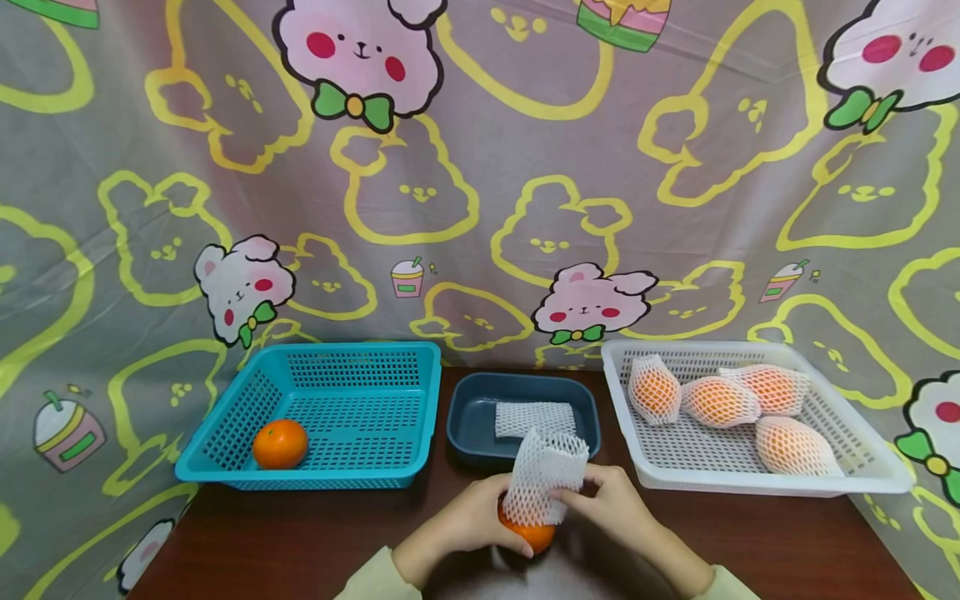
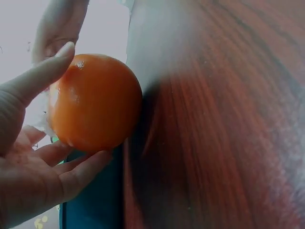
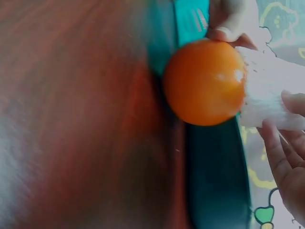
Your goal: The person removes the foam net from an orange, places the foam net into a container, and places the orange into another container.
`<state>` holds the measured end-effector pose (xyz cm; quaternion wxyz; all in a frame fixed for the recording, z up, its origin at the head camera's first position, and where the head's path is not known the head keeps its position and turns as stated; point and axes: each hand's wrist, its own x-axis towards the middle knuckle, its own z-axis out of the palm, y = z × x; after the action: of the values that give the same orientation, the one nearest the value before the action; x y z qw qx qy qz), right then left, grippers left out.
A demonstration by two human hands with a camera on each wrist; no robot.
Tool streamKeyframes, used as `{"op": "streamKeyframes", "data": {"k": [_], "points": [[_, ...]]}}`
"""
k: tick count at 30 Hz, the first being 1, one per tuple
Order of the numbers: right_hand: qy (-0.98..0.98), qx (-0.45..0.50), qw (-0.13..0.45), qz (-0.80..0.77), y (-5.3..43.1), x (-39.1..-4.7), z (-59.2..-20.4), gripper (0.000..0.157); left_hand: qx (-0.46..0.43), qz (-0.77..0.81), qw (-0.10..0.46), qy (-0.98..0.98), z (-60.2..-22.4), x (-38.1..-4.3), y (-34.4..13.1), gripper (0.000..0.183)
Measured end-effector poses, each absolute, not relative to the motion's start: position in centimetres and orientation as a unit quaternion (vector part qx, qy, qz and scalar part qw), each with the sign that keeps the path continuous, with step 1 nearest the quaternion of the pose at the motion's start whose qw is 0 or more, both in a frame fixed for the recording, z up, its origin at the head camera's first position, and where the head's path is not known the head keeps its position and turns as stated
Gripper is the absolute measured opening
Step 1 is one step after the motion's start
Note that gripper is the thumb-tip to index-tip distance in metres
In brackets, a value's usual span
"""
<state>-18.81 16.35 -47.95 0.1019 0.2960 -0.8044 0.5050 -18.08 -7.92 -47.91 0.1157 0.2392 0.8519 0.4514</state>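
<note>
My left hand (image 1: 468,517) grips a bare-bottomed orange (image 1: 534,537) low in front of the dark blue tray, thumb on one side and fingers on the other. A white foam net sleeve (image 1: 534,479) covers the fruit's upper part and stands up above it. The right hand (image 1: 613,507) pinches that sleeve from the right side, between thumb and fingers. In the left wrist view the smooth lower side of the orange (image 2: 95,102) faces the camera. The right wrist view has the sleeve (image 3: 269,90) reaching from the orange to the right hand's fingers.
A teal basket (image 1: 322,477) at left holds one bare orange (image 1: 280,444). The dark blue tray (image 1: 476,452) contains another foam net (image 1: 532,417). At right, a white basket (image 1: 765,483) holds several net-wrapped oranges (image 1: 720,402). A patterned curtain (image 1: 480,167) hangs behind the brown table (image 1: 247,542).
</note>
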Motion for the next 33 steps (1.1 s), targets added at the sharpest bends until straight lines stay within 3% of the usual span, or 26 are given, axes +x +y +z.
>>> {"op": "streamKeyframes", "data": {"k": [5, 13, 21, 29, 33], "points": [[-0.81, 0.269, 0.117, 0.507, 16.7, -19.5, -46.2, 0.019, 0.239, 0.458, 0.125, 0.847, -48.0, -18.1, -7.8, 0.069], [-0.82, 0.272, 0.204, 0.461, 17.2, -22.0, -43.6, 0.023, 0.229, 0.431, 0.135, 0.862, -47.7, -18.2, -7.6, 0.064], [-0.837, 0.292, 0.298, 0.353, 17.2, -24.3, -43.6, 0.024, 0.234, 0.433, 0.139, 0.859, -47.6, -18.2, -7.6, 0.065], [-0.877, 0.316, 0.289, 0.217, 17.0, -25.4, -44.4, 0.046, 0.226, 0.439, 0.158, 0.855, -47.8, -18.4, -7.5, 0.064], [-0.881, 0.342, 0.293, 0.144, 16.5, -26.1, -45.1, 0.046, 0.221, 0.438, 0.166, 0.855, -47.8, -18.4, -7.5, 0.063]]}}
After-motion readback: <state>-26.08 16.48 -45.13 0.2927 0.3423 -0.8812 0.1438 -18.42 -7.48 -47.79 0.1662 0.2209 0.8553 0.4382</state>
